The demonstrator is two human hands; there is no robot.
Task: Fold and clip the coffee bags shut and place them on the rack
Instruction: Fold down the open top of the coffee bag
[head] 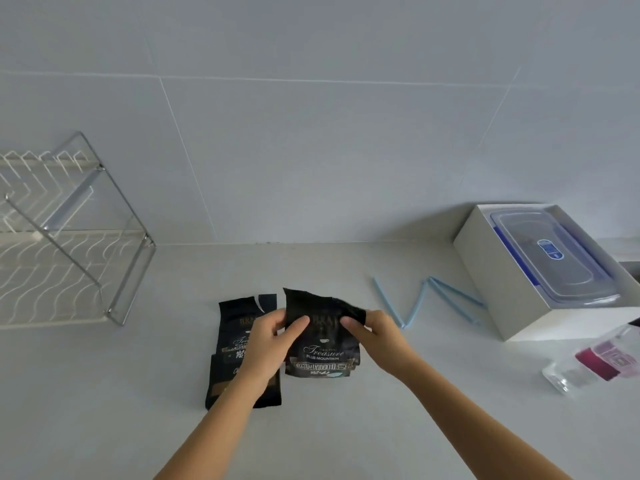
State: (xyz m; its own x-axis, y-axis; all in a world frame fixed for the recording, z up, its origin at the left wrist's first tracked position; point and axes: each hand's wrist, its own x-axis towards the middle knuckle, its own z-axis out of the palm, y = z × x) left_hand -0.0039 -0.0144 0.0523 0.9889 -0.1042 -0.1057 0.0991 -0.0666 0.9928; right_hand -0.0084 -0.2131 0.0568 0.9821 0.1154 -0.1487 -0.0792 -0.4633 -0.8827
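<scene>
A black coffee bag [322,355] stands upright on the white counter, its top edge open and crumpled. My left hand [273,337] pinches the bag's upper left side and my right hand [377,332] pinches its upper right corner, which is bent over. More black coffee bags [242,327] lie flat to the left, partly under my left forearm. Two light blue sealing clips lie open on the counter to the right: one clip [388,301] close to my right hand, a second clip [450,294] by the box. The wire rack [69,237] stands at the far left against the wall.
A white box [491,268] holding a lidded clear plastic container [554,258] sits at the right. A clear plastic bottle [595,362] with a magenta label lies near the right edge. The tiled wall runs behind the counter.
</scene>
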